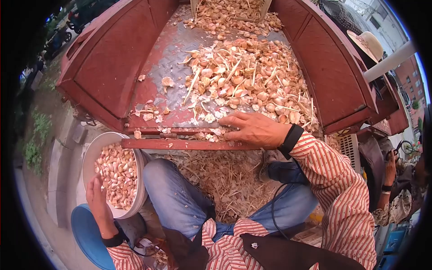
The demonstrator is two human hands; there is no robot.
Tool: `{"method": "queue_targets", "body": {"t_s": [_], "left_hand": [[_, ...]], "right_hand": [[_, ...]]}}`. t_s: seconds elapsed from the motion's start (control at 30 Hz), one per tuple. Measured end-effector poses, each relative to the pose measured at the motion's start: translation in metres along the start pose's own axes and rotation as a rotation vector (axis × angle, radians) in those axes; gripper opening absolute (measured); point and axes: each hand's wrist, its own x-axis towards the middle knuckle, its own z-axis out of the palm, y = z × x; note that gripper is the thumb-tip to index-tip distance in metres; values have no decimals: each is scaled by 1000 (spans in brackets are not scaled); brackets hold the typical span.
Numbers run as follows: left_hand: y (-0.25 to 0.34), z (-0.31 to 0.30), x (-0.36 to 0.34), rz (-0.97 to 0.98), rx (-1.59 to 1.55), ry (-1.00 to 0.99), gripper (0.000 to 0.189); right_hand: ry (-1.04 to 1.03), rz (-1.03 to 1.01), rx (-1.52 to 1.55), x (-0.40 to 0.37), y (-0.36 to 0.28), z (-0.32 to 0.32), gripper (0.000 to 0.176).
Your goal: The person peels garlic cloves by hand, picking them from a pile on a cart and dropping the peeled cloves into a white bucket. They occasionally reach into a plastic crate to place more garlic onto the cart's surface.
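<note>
My right hand lies palm down over the red front lip of the cart bed, fingers stretched toward loose garlic skins. Nothing shows in its grasp, though the underside of the palm is hidden. Just beyond it spreads a heap of garlic cloves, skins and dry stalks. At lower left, my left hand is raised with fingers extended at the near rim of a white bucket. That bucket holds many separated garlic cloves. I see no item in the left hand.
Red side panels flank the cart bed, with more garlic at its far end. Dry husks and stalks cover the ground between my knees. A blue round container stands below the bucket. At right, another person's hand is near scissors.
</note>
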Motion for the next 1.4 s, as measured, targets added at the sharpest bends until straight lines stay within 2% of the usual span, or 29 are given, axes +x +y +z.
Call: {"method": "queue_targets", "body": {"t_s": [0.03, 0.07, 0.17, 0.2, 0.27, 0.33, 0.47, 0.5, 0.53, 0.6, 0.7, 0.8, 0.83, 0.93, 0.97, 1.07, 1.17, 1.27, 1.3, 1.4], "left_hand": [[5, 28, -17, -57, -136, -65, 28], [-4, 55, -32, -151, -349, -224, 28], [-57, 144, -66, -776, -670, -591, 32], [-71, 174, -75, -923, -662, -588, 36], [-90, 220, -92, -965, -658, -605, 36], [-75, 244, -109, -941, -573, -680, 36], [-70, 239, -103, -891, -603, -681, 34], [-72, 231, -93, -867, -644, -650, 34], [-70, 223, -84, -811, -659, -605, 33], [-54, 210, -75, -578, -483, -487, 26], [-21, 209, -68, 325, -29, -350, 17], [29, 222, -60, 1053, 586, -393, 17], [21, 229, -56, 971, 638, -497, 23], [15, 239, -50, 1075, 753, -558, 24], [16, 241, -49, 1069, 788, -570, 30], [20, 245, -48, 1104, 848, -627, 35], [17, 248, -43, 1062, 875, -674, 38], [10, 248, -44, 1085, 834, -628, 38], [10, 248, -45, 1118, 807, -610, 37], [7, 246, -41, 1148, 739, -633, 36]], "right_hand": [[-2, -12, 5, 2, 0, -2, 27], [-1, -25, 9, 4, 1, -3, 27], [98, -97, 2, 6, 4, -3, 22], [92, -82, 2, 7, 3, -4, 22], [82, -35, 11, 4, 0, -7, 21], [146, -24, 6, 2, 3, 5, 20], [309, 102, 84, -9, -2, 13, 19], [324, 238, 205, -14, -6, 16, 16], [307, 246, 146, -18, -11, 19, 15], [272, 262, 17, -27, -23, 24, 13], [224, 367, -2, -29, -36, 19, 17], [274, 416, -80, -27, -48, 17, 17], [303, 421, -120, -28, -52, 20, 17], [308, 495, -55, -34, -55, 36, 18], [350, 491, -3, -38, -54, 38, 20], [299, 513, 91, -40, -58, 37, 22], [282, 512, 75, -43, -58, 39, 25], [430, 533, 30, -49, -65, 60, 31], [414, 552, -9, -53, -71, 68, 42], [424, 556, -57, -62, -87, 74, 48]]}}
